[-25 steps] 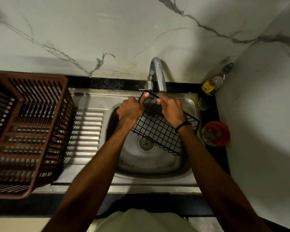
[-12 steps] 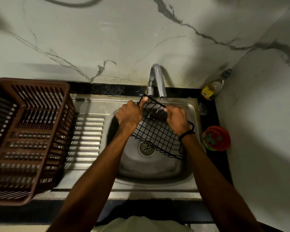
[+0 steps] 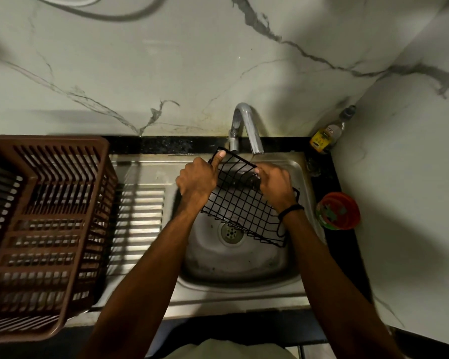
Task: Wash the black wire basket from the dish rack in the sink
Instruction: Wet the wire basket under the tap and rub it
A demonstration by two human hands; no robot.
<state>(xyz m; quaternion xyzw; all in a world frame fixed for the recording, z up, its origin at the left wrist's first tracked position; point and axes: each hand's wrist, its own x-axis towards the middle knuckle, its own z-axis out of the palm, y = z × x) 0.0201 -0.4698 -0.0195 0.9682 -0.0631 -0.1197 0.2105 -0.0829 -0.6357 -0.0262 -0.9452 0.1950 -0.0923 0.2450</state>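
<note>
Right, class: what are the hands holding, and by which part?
The black wire basket: the left hand grips its far left corner, the right hand its far rim.

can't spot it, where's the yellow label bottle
Head view: the bottle sits in the back right corner of the counter, right of the tap, beyond the red container.

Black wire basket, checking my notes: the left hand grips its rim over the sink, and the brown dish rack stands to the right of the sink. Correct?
Wrong side. The head view shows the brown dish rack to the left of the sink. The left hand does grip the rim of the black wire basket over the sink.
</note>
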